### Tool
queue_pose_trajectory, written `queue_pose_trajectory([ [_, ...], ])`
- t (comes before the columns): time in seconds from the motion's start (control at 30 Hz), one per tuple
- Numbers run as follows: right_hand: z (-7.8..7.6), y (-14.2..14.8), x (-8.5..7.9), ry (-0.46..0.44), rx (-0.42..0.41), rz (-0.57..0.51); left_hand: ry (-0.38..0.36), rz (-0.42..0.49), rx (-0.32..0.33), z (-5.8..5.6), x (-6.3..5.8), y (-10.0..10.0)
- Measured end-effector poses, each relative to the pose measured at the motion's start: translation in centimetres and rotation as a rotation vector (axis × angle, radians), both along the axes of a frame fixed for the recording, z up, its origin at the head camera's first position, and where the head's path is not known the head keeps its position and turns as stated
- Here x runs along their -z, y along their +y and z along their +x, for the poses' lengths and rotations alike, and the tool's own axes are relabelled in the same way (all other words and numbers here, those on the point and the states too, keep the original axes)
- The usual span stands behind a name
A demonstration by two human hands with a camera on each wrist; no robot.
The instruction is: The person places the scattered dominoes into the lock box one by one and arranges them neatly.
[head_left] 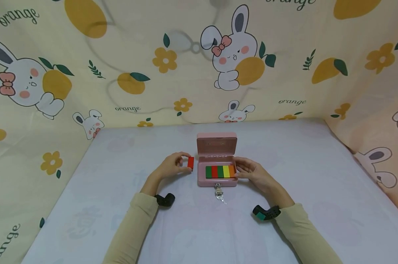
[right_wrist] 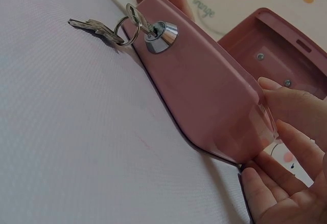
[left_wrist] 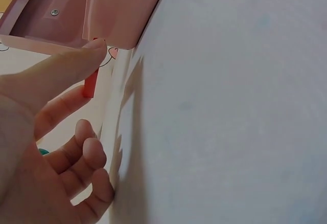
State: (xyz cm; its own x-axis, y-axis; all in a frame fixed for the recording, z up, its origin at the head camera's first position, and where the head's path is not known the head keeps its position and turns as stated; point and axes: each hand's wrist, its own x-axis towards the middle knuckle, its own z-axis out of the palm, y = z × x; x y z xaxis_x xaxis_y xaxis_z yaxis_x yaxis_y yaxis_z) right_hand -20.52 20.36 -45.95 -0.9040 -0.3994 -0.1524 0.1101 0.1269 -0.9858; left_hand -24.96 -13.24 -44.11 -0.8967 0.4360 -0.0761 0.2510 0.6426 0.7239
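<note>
Between thumb and index finger, my left hand (head_left: 172,165) pinches a small red block (head_left: 190,163), held upright just left of a pink metal cash box (head_left: 200,180). In the left wrist view the block (left_wrist: 90,85) shows partly behind the thumb; the other fingers curl loosely below. The box stands with its lid (head_left: 216,146) raised. Inside lies a row of coloured blocks (head_left: 220,172): green, red, yellow and orange. My right hand (head_left: 255,174) holds the box's right side, thumb at the rim and fingers against the outer wall (right_wrist: 263,127).
A key (right_wrist: 138,17) sits in the lock (right_wrist: 162,37) on the box's front, with a second key (right_wrist: 94,27) hanging from its ring. A white cloth (head_left: 185,227) covers the table. Patterned fabric (head_left: 185,80) rises behind it and at both sides.
</note>
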Motion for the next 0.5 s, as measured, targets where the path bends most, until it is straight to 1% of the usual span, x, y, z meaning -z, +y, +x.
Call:
queue_pose_trajectory([
  [0.33, 0.0, -0.1, -0.2, 0.008, 0.002, 0.006, -0.006, 0.017, -0.026, 0.8, -0.2, 0.1],
  [0.5, 0.0, -0.1, -0.1, 0.007, 0.005, 0.003, -0.003, 0.022, -0.026, 1.2, -0.4, 0.1],
])
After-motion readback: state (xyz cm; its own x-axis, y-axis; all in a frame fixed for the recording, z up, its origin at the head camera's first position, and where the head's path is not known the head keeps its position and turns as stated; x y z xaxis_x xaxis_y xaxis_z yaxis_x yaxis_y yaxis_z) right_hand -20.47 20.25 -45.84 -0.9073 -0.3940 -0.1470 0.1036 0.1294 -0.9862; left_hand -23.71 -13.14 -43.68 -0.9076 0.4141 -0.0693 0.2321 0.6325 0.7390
